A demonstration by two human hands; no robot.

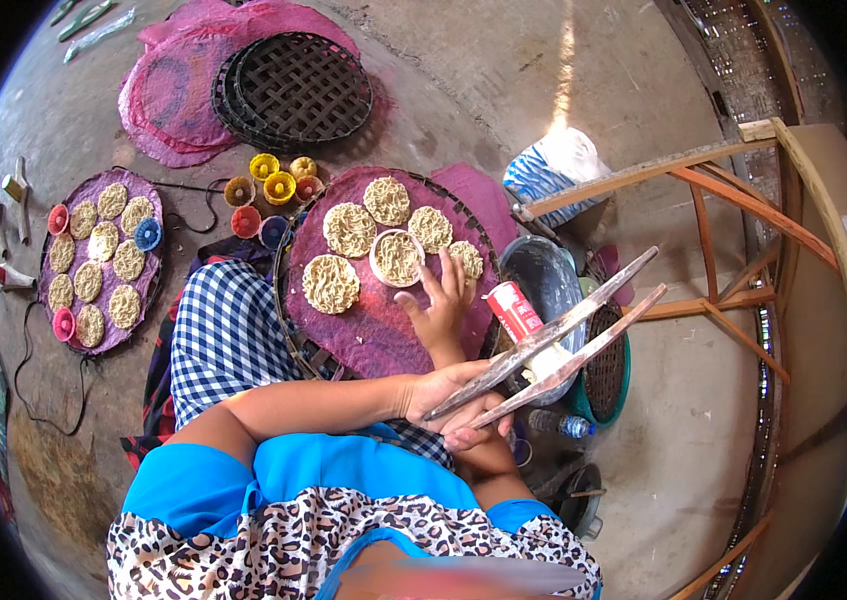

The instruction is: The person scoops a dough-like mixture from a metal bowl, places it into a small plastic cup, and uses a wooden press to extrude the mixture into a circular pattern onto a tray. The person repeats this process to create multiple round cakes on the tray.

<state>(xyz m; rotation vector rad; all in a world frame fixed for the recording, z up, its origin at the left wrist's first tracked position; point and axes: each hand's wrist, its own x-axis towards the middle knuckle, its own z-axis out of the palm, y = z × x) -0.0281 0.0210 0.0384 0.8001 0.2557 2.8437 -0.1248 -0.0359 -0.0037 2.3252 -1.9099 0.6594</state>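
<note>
My left hand (456, 402) is wrapped round the lower ends of a two-handled wooden press (569, 330). Between its two long bars sits a red can-like cylinder (514, 310). My right hand (441, 308) reaches beyond it, fingers spread, its thumb and forefinger near the rim of a white ring mould (374, 262). Coiled pale noodles (399, 258) lie inside the ring. Around it, several flat noodle rounds (331, 284) rest on a pink cloth (364, 335) over a round woven tray (296, 335). Whether my right fingertips touch the ring is unclear.
A second cloth-covered tray (149, 335) with noodle rounds stands at left. Colourful fluted moulds (281, 187) sit between the trays. Stacked dark woven trays (294, 85) lie at the far side. At right are a grey basin (534, 262), a plastic bottle (562, 424) and a wooden frame (664, 175).
</note>
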